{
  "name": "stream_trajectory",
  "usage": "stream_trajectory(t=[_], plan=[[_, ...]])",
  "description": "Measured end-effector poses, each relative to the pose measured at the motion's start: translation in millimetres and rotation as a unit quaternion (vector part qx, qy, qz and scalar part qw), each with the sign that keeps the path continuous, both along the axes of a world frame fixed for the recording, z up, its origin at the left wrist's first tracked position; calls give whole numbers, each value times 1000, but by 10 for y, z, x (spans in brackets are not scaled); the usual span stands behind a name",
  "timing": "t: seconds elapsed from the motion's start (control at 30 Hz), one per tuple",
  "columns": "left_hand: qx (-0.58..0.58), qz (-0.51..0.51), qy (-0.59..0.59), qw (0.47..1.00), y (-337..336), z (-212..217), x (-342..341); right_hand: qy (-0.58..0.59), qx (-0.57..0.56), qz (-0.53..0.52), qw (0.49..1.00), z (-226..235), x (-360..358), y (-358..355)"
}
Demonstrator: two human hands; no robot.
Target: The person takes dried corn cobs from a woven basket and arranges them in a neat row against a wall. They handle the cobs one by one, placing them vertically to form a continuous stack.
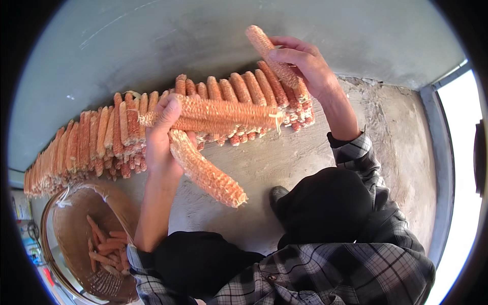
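A: What do the hands have?

B: Left of centre, the left hand [165, 122] is curled around a pair of stripped cobs [229, 113] lying crosswise, its thumb [172, 110] pressed over them. A third cob [207, 170] slants from beneath that hand toward the lower middle of the frame.

A: And the right hand [310, 63]?

B: Upper right of centre. Its thumb and fingers [296, 43] are parted only by the thickness of the single cob [267, 50] they grip, which tilts with its upper end to the left.

A: What's hard to make out?

B: The left hand's other fingers are mostly behind the cobs, so I can't tell how they sit on the third one. The pair overlap and look slightly blurred, and they cover part of the stacked cobs [101, 134] along the grey wall [152, 40]. At the lower left, the left forearm and sleeve [152, 274] hide one side of the woven basket [68, 216]; the loose cobs [109, 249] inside overlap too much to count. A trouser leg [325, 203] hides most of a dark shoe [277, 195].

A: Any writing?

B: Bright-coloured items [31, 244] crowd the far left rim, too small and bent to read. The wall carries pale scratches. A dark object [479, 157] is partly lost in the black border at the right.
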State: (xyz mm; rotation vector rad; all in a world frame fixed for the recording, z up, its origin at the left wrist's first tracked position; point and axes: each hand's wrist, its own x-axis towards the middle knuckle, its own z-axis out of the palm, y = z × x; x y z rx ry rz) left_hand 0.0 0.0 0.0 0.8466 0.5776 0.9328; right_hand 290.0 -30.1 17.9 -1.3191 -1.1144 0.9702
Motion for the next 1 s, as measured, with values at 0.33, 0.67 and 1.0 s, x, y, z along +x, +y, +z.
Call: stream_trajectory(t=[0.33, 0.67, 1.0], plan=[[-29, -11, 66, 997, -195, -373, 401, -472, -157, -159, 853, -538, 481, -32], [-77, 6, 52, 996, -233, -410, 417, -585, -153, -222, 765, -701, 387, 74], [-93, -10, 33, 995, -172, -445, 349, -420, 33, -204, 884, -562, 562, 46]])
